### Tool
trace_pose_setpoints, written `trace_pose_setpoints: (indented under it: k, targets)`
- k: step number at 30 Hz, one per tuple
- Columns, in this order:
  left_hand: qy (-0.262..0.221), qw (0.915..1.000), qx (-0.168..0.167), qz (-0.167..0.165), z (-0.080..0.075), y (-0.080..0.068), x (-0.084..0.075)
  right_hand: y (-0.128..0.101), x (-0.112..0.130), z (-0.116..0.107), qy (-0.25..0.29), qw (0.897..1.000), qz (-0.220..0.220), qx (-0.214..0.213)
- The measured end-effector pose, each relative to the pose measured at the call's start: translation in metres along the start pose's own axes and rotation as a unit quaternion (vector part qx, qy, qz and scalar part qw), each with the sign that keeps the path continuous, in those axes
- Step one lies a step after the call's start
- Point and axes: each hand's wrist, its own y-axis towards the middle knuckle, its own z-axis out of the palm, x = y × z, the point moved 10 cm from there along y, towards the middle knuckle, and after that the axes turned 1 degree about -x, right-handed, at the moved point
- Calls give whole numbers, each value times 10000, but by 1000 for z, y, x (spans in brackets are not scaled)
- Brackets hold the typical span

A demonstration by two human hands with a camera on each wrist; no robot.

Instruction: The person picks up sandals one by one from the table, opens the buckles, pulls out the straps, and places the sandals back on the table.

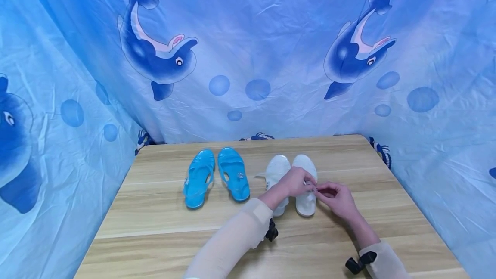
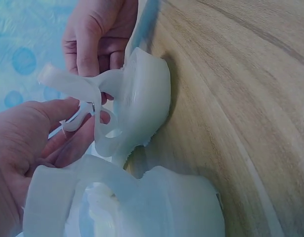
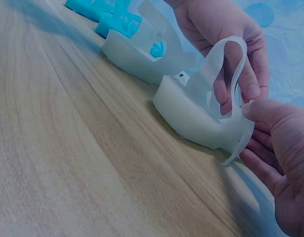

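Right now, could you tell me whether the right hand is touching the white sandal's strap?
Touching. The right wrist view shows the right hand with its thumb pressed on the strap of the white sandal.

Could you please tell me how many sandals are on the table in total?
4. Two blue sandals lie side by side toward the table's left: one, the other. Two white sandals sit to their right: one partly under the left hand, the other having its strap handled by both hands.

my forearms: thin, pale beige sleeves (image 1: 236,238) reaching the wrists — a black strap with a buckle (image 1: 360,263) at each cuff; hands bare.
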Motion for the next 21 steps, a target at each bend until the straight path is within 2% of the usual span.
trace_pose_setpoints:
  k: [21]
  targets:
    - [-112, 9999, 66, -79, 1, -3, 2, -2, 3, 2, -76, 9999, 36, 98]
